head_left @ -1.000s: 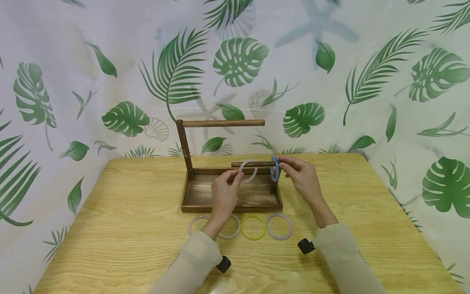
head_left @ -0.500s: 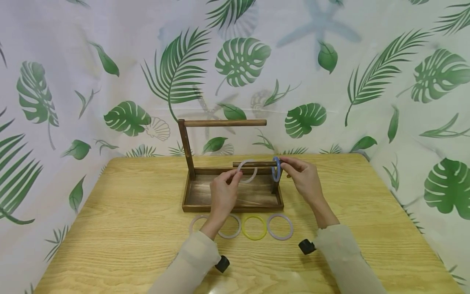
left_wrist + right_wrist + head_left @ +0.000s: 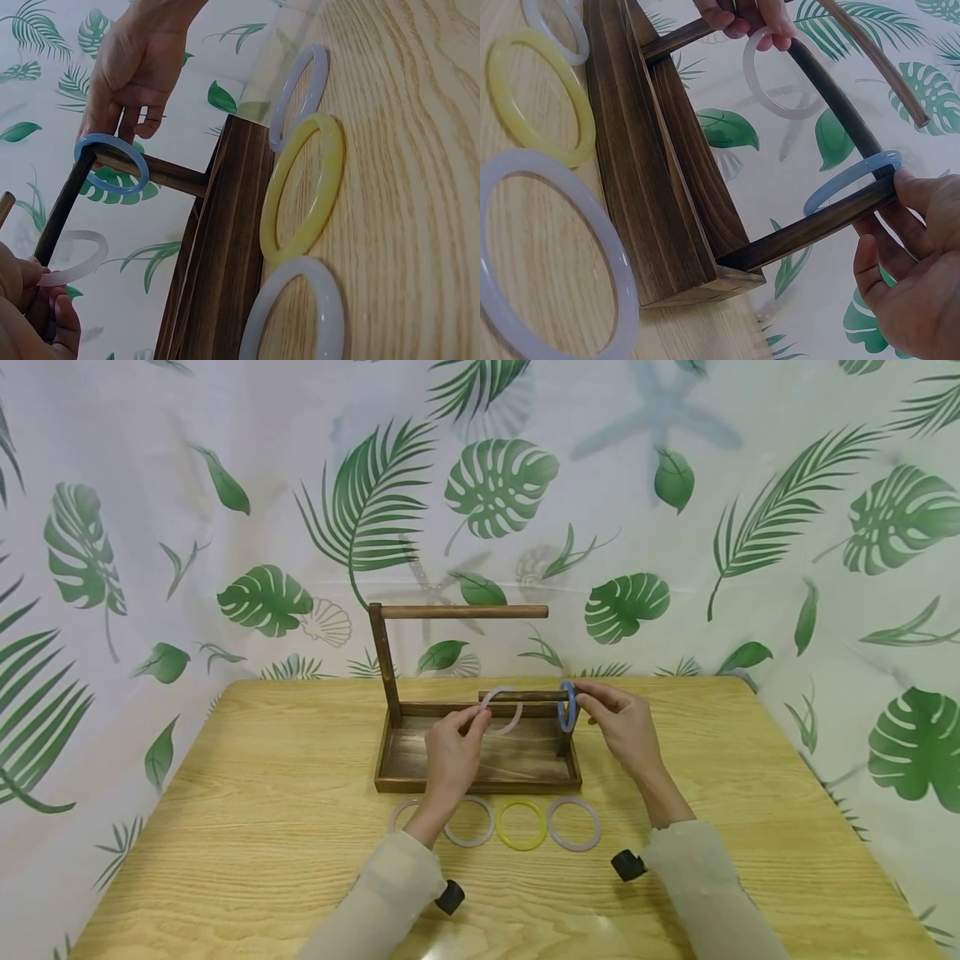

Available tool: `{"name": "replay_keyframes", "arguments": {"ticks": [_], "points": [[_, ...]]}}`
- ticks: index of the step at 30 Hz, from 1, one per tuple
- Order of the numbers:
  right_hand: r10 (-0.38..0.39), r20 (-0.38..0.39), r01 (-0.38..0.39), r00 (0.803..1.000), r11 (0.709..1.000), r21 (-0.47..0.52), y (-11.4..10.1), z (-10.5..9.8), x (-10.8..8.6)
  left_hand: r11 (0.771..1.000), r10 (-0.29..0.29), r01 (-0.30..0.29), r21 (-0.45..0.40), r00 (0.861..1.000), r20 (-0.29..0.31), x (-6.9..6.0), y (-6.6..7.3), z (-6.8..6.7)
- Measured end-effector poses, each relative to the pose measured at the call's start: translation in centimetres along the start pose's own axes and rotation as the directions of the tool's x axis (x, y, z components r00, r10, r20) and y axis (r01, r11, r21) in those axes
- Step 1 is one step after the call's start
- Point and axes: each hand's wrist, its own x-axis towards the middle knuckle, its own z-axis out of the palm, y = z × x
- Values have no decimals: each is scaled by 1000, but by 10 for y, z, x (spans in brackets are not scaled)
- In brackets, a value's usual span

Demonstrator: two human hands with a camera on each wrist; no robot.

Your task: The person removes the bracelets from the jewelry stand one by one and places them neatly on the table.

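At the free end of the lower bar of a dark wooden bangle stand, my left hand pinches a pale whitish bangle. The bar appears to run through this bangle. A blue bangle hangs round the same bar, against its upright on the right. My right hand holds the top corner of that upright, thumb and fingers on either side, close beside the blue bangle. In the right wrist view the thumb sits at this corner, nearly touching the blue bangle.
In front of the stand, a yellow bangle lies on the wooden table between a lilac bangle and a whitish bangle. Another pale bangle is partly behind my left wrist. A higher bar extends above the stand's tray.
My left hand has shifted slightly left with the pale bangle, towards the bar's free end. The right hand keeps its place at the upright; the whole head view has drifted a little.
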Motion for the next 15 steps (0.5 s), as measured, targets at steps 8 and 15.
{"name": "replay_keyframes", "arguments": {"ticks": [8,15], "points": [[-12,7,12,1000,1000,-4,-14,0,-5,1000,-19,19,18,1000,2,1,-1,-4],[-3,1,3,1000,1000,4,-12,0,-3,999,-5,5,32,1000,-7,1,0,-7]]}}
